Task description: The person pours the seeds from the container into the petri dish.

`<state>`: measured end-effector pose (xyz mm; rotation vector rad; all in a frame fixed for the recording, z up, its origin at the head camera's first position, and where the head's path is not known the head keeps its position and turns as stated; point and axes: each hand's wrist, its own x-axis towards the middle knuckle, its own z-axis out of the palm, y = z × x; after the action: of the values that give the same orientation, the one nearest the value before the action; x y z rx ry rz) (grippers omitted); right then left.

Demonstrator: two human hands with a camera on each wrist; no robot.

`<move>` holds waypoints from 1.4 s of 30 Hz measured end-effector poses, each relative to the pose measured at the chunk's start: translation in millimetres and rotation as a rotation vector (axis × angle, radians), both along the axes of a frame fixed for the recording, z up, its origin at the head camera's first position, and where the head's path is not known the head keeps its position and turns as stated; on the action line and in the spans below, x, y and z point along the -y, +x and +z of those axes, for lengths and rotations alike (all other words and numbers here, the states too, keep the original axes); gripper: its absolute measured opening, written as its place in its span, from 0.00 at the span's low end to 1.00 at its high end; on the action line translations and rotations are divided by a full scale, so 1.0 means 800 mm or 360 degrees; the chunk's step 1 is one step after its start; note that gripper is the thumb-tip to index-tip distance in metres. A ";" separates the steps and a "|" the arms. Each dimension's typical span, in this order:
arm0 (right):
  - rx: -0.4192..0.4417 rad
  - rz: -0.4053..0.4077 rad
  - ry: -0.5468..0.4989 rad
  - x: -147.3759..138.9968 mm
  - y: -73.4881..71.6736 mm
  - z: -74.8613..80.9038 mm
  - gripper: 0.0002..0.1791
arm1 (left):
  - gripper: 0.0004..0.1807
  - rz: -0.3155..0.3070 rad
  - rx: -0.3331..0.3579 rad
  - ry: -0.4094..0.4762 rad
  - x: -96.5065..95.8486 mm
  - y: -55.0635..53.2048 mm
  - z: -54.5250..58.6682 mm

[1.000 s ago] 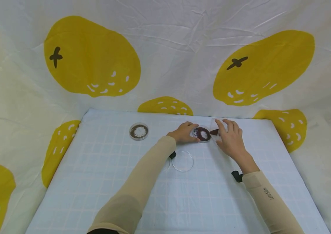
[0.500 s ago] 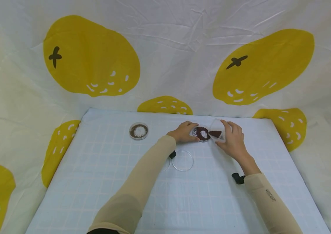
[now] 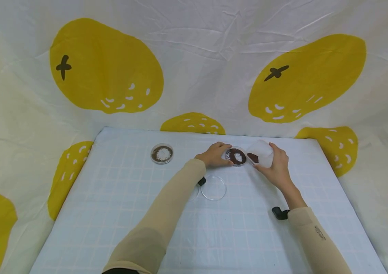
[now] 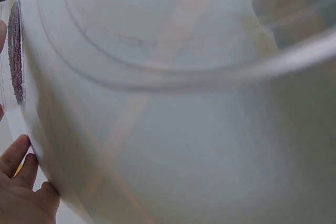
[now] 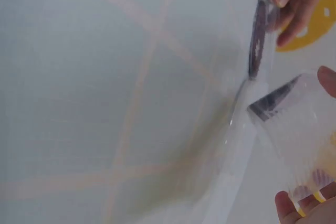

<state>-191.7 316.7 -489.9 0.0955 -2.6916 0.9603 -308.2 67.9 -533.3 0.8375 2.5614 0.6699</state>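
My left hand (image 3: 216, 155) holds the rim of a clear petri dish (image 3: 236, 156) between thumb and fingers. Dark brown granules lie in it around a white patch. To its right, my right hand (image 3: 277, 163) grips a clear plastic cup (image 3: 263, 152) between thumb and fingers. The cup is tipped toward the dish, its mouth close by the rim. Dark granules (image 3: 253, 158) sit along the cup's lower side. In the right wrist view, the tilted cup (image 5: 294, 129) shows beside the dish (image 5: 257, 45), seen edge-on.
Another petri dish (image 3: 162, 153) with brown granules and a white patch stands at the left. Near my left forearm lies a clear round lid (image 3: 213, 188); a second clear rim (image 3: 195, 194) is partly hidden by the sleeve. A curtain (image 3: 207, 76) with yellow fruit prints hangs behind.
The right hand has shifted slightly right and turned the cup, so more of its side shows. The left hand stays on the petri dish.
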 end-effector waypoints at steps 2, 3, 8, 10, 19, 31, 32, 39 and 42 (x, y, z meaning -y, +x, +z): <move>0.0023 -0.0025 -0.0049 -0.002 0.002 -0.002 0.55 | 0.46 0.0006 0.0002 -0.0003 0.000 0.001 0.000; 0.0035 -0.0034 -0.0074 -0.004 0.003 -0.003 0.55 | 0.47 0.0008 0.0006 -0.0001 0.000 0.001 0.001; 0.0097 -0.0053 -0.0232 -0.011 0.009 -0.006 0.55 | 0.46 0.0006 0.0011 0.0008 0.000 0.001 0.001; 0.0139 -0.0061 -0.0319 -0.014 0.012 -0.007 0.56 | 0.46 0.0006 0.0009 0.0015 0.000 0.001 0.000; 0.0316 -0.0152 -0.0622 -0.025 0.026 -0.010 0.60 | 0.47 -0.0002 0.0010 0.0020 0.000 0.003 0.007; 0.0381 -0.0301 -0.0730 -0.038 0.044 -0.008 0.60 | 0.46 -0.0001 0.0030 0.0003 0.003 0.010 0.016; 0.0383 -0.0307 -0.0743 -0.039 0.045 -0.008 0.60 | 0.46 0.0000 0.0031 0.0002 0.003 0.011 0.017; 0.0348 -0.0358 -0.0801 -0.050 0.053 -0.008 0.59 | 0.46 0.0003 0.0028 -0.0004 0.004 0.013 0.021; 0.0363 -0.0397 -0.0819 -0.057 0.057 -0.007 0.58 | 0.46 -0.0002 0.0015 -0.0013 0.004 0.012 0.020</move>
<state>-146.2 362.2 -495.5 -0.4664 -2.4661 1.6142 -298.3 64.9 -517.4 0.8313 2.5532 0.6613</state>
